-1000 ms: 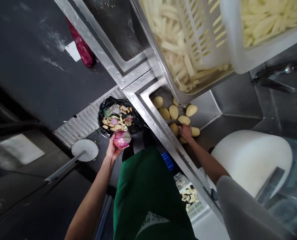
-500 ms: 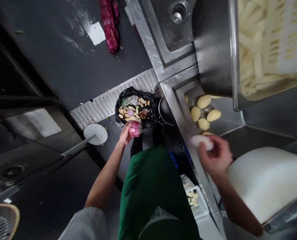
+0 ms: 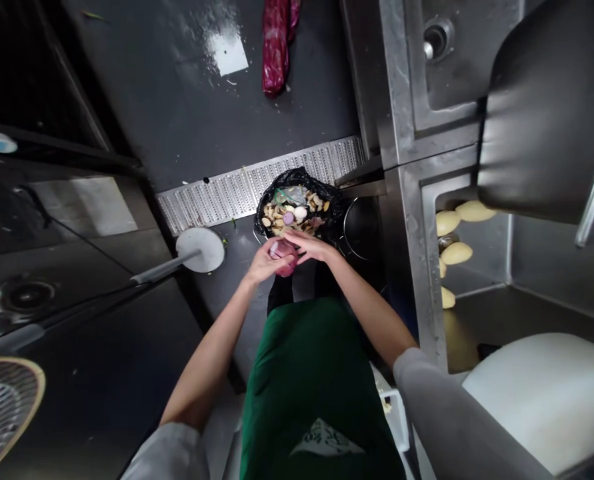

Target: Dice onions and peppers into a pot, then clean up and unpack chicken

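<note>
My left hand is closed around a pink-purple red onion, held just in front of a bin lined with a black bag. My right hand reaches over beside the onion with fingers stretched and apart; whether its fingertips touch the onion is hard to make out. Inside the bin, below the hands, lie pale peelings, a round purple piece and a whitish round piece.
Several peeled potatoes lie in the steel sink at right. A large steel container stands over it. A round-based stand is left of the bin. A filled purple-red bag lies on the floor beyond the drain grate.
My right hand has moved left from the sink edge to the onion, and the whitish thing it held is gone from it. A whitish round piece now shows in the bin. The view has shifted left.
</note>
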The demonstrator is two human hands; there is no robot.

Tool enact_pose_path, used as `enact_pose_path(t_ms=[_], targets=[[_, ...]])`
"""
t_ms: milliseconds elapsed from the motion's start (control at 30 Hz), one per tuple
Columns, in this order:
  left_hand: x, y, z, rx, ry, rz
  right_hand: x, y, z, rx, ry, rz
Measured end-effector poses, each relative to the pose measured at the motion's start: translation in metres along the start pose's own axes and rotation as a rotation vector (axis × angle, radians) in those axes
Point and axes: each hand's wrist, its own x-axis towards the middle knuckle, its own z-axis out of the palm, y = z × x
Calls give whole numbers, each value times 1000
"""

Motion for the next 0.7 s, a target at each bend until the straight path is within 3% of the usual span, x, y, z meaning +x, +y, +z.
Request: enact_pose_path(t_ms=[100,200,300,433,567,700], targets=[[2,12,6,123,-148,171,0,10,11,148,7,-42],[1,19,3,157,-138,276,-2,14,6,285,96,-78],[-5,21,-6,84,-123,248,-11,11,-9,481,101,-17],[-12,25,-16,-95,-150,164,-31,5,-27,649,-20,52],[-10,37,-16,-122,-119,68,-49,4,-37,613,-58,-39],[-4,52,-3,179,-156,212,-69,2,-40,461,-19,-188]])
